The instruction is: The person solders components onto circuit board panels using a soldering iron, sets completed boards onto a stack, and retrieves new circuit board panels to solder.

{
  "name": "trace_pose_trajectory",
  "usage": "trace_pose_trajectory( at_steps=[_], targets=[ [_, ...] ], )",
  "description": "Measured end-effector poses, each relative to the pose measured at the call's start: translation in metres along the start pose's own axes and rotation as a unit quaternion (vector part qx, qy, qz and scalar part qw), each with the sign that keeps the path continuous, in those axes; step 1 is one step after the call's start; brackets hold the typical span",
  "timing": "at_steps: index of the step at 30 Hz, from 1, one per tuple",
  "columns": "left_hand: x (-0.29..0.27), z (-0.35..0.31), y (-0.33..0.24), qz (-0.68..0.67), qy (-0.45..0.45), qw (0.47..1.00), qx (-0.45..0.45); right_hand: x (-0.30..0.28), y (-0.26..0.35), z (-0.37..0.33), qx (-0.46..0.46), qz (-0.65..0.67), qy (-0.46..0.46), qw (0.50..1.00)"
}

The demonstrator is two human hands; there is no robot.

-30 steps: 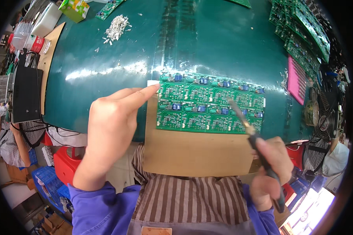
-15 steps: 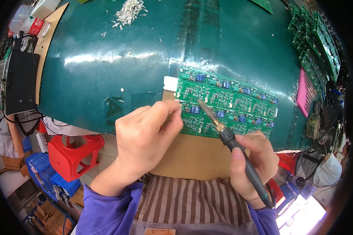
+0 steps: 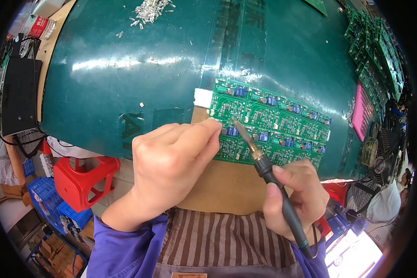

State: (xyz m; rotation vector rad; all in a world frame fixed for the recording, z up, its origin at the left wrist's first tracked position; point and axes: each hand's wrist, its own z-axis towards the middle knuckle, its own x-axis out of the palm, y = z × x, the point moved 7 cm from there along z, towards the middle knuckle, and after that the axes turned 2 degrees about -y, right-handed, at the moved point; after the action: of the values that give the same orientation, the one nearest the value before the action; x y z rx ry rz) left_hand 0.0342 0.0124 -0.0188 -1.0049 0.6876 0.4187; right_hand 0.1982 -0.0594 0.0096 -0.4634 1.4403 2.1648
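Observation:
A green circuit board panel (image 3: 282, 111), set with rows of blue and other small parts, lies on the table's near side. My right hand (image 3: 299, 194) grips a soldering iron (image 3: 282, 197) by its dark handle; its metal tip points up and left, at or just over the left part of the panel. At the panel's left edge my left hand (image 3: 171, 157) is closed, thumb and forefinger pinched together near the iron's tip. Whatever sits between those fingertips is too small to make out. Under the panel's near edge shows a brown cardboard sheet (image 3: 227, 187), with a white patch (image 3: 202, 97) at its corner.
A pile of small clear parts (image 3: 150, 10) lies on the green table mat (image 3: 125, 88). Stacked circuit boards (image 3: 377, 55) and a pink tray (image 3: 359, 111) stand at the right. At left are a black box (image 3: 21, 92), a red stool (image 3: 83, 180) and blue crates (image 3: 46, 197).
My left hand's fingertips have shifted slightly right, onto the panel's edge. The soldering iron and my right hand have moved a little left. The whole view has also shifted slightly.

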Motion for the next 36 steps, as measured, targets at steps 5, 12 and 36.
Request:
trace_pose_trajectory(
  at_steps=[5,12,36],
  targets=[
    [0.003,0.003,-0.009,0.045,0.029,0.998,0.022,0.000,0.003,-0.001,-0.006,-0.012,-0.008,1.000],
    [0.001,0.004,-0.019,0.109,0.001,0.994,0.026,-0.023,-0.007,-0.014,0.014,-0.014,-0.048,0.999],
    [0.038,0.001,-0.041,0.051,-0.001,0.998,0.030,-0.041,-0.020,-0.023,0.032,-0.012,-0.060,0.998]
  ],
)
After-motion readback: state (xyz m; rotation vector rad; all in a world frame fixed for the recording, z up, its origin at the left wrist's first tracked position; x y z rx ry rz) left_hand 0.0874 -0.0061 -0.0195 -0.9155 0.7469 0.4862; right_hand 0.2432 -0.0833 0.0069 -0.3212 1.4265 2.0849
